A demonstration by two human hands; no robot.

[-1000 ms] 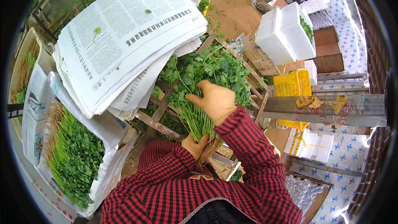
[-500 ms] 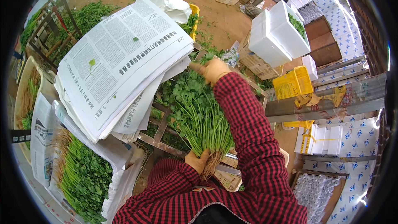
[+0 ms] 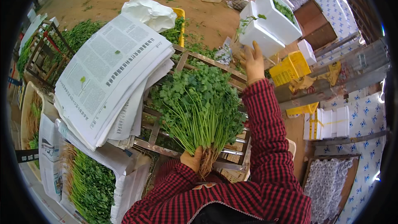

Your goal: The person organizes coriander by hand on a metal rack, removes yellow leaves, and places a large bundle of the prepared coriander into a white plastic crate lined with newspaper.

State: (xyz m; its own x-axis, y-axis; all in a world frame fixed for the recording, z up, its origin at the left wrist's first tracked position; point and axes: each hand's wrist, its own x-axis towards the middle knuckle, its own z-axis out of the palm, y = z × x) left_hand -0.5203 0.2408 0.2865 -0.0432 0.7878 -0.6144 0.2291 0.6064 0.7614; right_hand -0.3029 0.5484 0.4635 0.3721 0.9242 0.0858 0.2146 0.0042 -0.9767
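Roots [image 3: 208, 162] of our leafy bunch [image 3: 198, 110] sit at the near edge of the metal frame [image 3: 159, 149], with the stems running over its bars and the leaves fanned toward the far edge. Our left hand [image 3: 191, 160] grips the stems just above the roots, its thumb pressed across them. Our right hand [image 3: 254, 61] is out past the frame's right edge, fingers extended and apart, with nothing visible clasped in them. Beyond its fingertips a loose sprig [image 3: 245, 22] shows against the white foam box [image 3: 267, 37]; we cannot tell whether it hangs in the air. By the frame's left edge, the newspaper stack [image 3: 110, 79] stands beside the leaves. We judge the step in hand to be picking over the bunch, left hand steadying, right hand discarding. The next move, as we see it, calls for a firm left hold and the right fingers back among the leaves, without bruising them.
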